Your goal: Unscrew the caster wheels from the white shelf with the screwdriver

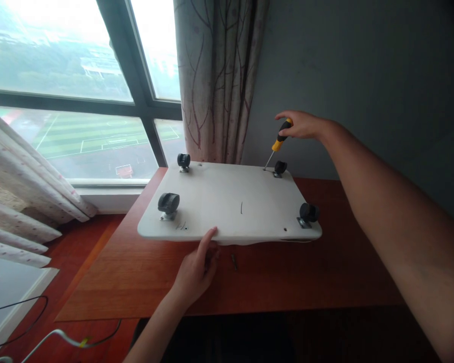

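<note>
A white board (215,194) with rounded corners lies flat, with several black caster wheels (169,202) fixed on metal plates near its corners. My right hand (300,124) is closed around the yellow and black handle of a screwdriver (276,145). The screwdriver leans, and its tip meets a hole at the board's far edge, just left of the far right caster (280,169). At the near edge my left hand (196,269) grips the board, thumb on top and fingers curled below, partly hidden. A small metal piece (233,261), perhaps a screw or bit, lies close by.
The board rests over a reddish-brown wooden table (109,282). Behind it are a curtain (215,80), a grey wall (344,75) and a window (87,96). Cables (60,335) run across the floor at the lower left.
</note>
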Demonstrator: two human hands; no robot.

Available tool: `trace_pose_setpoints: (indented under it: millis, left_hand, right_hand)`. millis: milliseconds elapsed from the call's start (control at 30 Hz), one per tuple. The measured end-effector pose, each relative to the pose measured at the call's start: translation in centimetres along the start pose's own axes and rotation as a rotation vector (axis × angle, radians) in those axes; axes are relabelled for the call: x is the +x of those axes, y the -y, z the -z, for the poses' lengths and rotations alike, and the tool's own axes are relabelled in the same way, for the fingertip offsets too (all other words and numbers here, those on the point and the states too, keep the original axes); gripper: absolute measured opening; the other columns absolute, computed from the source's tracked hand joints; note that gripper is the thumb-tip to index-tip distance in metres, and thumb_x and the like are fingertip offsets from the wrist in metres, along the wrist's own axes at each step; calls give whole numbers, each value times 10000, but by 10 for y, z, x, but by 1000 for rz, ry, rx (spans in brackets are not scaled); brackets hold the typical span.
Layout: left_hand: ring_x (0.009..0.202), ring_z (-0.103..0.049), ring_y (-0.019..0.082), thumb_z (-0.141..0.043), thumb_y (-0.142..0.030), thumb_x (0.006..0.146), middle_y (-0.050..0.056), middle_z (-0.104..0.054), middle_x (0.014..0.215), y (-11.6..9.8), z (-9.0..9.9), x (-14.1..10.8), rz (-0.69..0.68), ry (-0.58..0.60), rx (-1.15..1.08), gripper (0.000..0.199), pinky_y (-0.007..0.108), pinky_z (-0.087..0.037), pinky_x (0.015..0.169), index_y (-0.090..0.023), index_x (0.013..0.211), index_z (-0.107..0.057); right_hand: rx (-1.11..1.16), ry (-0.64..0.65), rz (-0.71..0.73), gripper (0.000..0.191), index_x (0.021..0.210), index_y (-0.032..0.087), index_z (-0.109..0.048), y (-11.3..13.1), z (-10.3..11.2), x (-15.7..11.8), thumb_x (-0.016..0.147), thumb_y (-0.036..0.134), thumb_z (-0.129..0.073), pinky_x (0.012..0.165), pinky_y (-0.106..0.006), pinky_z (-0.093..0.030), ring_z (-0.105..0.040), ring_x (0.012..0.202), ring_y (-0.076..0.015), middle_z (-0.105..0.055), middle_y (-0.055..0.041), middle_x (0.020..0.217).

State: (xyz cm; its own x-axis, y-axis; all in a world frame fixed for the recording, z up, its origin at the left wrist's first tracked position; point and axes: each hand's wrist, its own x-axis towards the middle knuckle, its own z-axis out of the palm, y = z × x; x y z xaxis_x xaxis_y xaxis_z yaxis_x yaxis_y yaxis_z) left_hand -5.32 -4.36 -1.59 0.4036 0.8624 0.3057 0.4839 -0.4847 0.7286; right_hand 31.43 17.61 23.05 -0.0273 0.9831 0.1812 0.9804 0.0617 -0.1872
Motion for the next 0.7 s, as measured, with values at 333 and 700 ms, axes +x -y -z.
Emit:
trace_pose_setpoints:
  millis: [333,700]
  left_hand:
    - [695,-648,140,-444,-143,933,43,-693,960,-1,1,0,-5,13,7,653,232,-507,672,-245,1530,-201]
    - [762,-665,158,-449,-125,920,44,-689,968,-2,1,-2,-9,29,18,669,248,-513,701,-246,1524,-190]
  right_hand:
    - [-228,-96,-257,489,899,206,-735,26,-5,10,863,645,-521,877,-525,-446,-633,951,-347,-667,-123,750]
    - [-147,-80,-210,543,1292,268,-633,26,-8,11,788,469,-657,741,-422,-500,-652,868,-289,-702,-105,1054]
